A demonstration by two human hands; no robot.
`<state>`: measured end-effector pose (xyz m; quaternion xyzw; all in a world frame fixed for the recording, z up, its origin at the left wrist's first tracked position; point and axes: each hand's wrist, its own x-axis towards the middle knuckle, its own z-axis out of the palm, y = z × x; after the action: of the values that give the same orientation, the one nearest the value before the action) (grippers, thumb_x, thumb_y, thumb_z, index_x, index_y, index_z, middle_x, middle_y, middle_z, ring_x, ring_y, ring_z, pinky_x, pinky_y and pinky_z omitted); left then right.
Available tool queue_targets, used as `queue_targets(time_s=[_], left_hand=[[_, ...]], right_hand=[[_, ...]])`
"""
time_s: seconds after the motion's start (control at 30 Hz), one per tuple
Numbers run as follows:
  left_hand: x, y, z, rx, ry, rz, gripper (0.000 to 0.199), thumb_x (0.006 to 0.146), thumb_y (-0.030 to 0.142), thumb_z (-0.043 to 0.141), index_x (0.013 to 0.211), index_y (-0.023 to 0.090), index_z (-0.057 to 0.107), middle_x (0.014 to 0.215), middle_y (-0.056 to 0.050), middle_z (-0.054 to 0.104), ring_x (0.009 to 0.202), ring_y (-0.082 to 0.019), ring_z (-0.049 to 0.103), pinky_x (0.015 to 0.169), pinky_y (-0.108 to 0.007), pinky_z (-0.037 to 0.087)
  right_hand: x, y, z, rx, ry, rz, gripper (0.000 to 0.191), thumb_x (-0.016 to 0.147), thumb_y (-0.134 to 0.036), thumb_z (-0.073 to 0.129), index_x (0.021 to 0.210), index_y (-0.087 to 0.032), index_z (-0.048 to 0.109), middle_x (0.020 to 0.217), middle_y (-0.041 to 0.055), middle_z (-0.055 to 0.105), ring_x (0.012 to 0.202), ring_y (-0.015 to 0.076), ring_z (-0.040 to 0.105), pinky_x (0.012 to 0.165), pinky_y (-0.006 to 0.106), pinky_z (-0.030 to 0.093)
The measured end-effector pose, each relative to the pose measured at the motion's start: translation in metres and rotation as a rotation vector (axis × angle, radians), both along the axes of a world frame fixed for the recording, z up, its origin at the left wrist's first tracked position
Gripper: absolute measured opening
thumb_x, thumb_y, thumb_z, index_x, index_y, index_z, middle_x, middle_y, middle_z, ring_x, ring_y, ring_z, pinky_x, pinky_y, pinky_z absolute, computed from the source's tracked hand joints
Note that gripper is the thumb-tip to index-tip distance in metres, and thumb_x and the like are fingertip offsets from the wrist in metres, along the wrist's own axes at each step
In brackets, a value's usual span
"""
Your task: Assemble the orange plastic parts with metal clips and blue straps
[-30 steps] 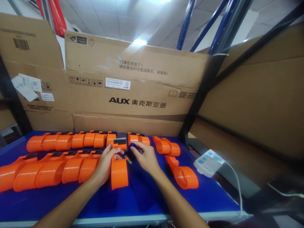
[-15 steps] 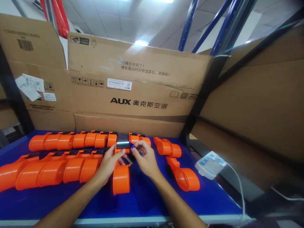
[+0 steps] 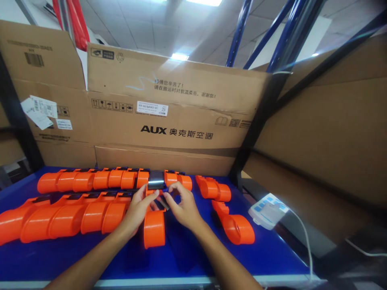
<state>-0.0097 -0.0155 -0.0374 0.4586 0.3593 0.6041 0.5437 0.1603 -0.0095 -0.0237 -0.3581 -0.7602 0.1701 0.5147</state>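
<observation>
My left hand (image 3: pixel 139 209) is closed around the neck of an orange tape dispenser (image 3: pixel 154 229), its round holder hanging below the fingers. At its top, a dark plate with a shiny toothed edge (image 3: pixel 156 180) points away from me. On the right side, my right hand (image 3: pixel 183 206) has thumb and forefinger closed at a small dark blue piece (image 3: pixel 165 189), mostly hidden by the fingertips. Both hands meet just above the table, and the left fingers behind the dispenser are partly hidden.
Two rows of orange dispensers (image 3: pixel 66 217) stand on the blue tabletop (image 3: pixel 169 262) at left. More orange dispensers (image 3: pixel 238 228) lie at right, near a white box with a cable (image 3: pixel 268 210). A cardboard sheet (image 3: pixel 121 129) closes off the back.
My right hand has moved slightly left and down, bringing the blue piece in against the dispenser's side. My left hand holds the dispenser in nearly the same place.
</observation>
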Motion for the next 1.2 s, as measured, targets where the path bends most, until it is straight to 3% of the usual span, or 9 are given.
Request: queue_targets(time_s=[0.37,0.8,0.97,1.1,1.2], left_hand=[[0.0,0.001,-0.001,0.006,0.016,-0.003,0.039,0.074,0.043,0.082,0.101,0.017,0.07,0.078,-0.003,0.071,0.056,-0.014,0.063,0.055,-0.025,0.05],[0.0,0.001,-0.002,0.011,-0.004,0.002,0.042,0.073,0.043,0.082,0.105,0.018,0.07,0.082,-0.003,0.072,0.056,-0.013,0.063,0.055,-0.024,0.052],[0.002,-0.009,0.01,-0.052,-0.135,-0.085,0.055,0.072,0.037,0.085,0.12,0.019,0.067,0.087,-0.006,0.075,0.061,-0.016,0.068,0.06,-0.027,0.056],[0.002,-0.018,0.016,-0.099,-0.184,-0.231,0.079,0.07,0.032,0.087,0.142,0.026,0.055,0.089,-0.006,0.076,0.064,-0.021,0.073,0.06,-0.03,0.056],[0.002,-0.021,0.014,-0.13,-0.179,-0.319,0.083,0.073,0.032,0.086,0.148,0.028,0.05,0.085,-0.007,0.076,0.065,-0.025,0.074,0.062,-0.033,0.057]], right_hand=[[0.005,0.006,-0.001,0.063,-0.102,0.006,0.017,0.097,-0.032,0.057,0.084,-0.022,0.054,0.083,0.0034,0.062,0.077,0.0183,0.059,0.072,0.03,0.048],[0.008,0.003,0.003,0.108,-0.134,0.085,0.014,0.096,-0.032,0.058,0.086,-0.023,0.055,0.098,0.0077,0.065,0.095,0.0227,0.062,0.086,0.035,0.049],[0.01,0.004,0.003,-0.095,0.169,0.133,0.018,0.098,-0.041,0.055,0.1,-0.023,0.057,0.107,0.0074,0.069,0.098,0.0229,0.065,0.089,0.037,0.051],[0.009,0.002,0.008,-0.383,0.274,0.34,0.043,0.096,-0.05,0.053,0.133,-0.028,0.05,0.108,0.0064,0.07,0.096,0.0245,0.068,0.087,0.039,0.054],[0.009,0.0,0.013,-0.501,0.27,0.451,0.051,0.094,-0.055,0.052,0.136,-0.026,0.05,0.108,0.0078,0.07,0.094,0.0259,0.069,0.085,0.04,0.054]])
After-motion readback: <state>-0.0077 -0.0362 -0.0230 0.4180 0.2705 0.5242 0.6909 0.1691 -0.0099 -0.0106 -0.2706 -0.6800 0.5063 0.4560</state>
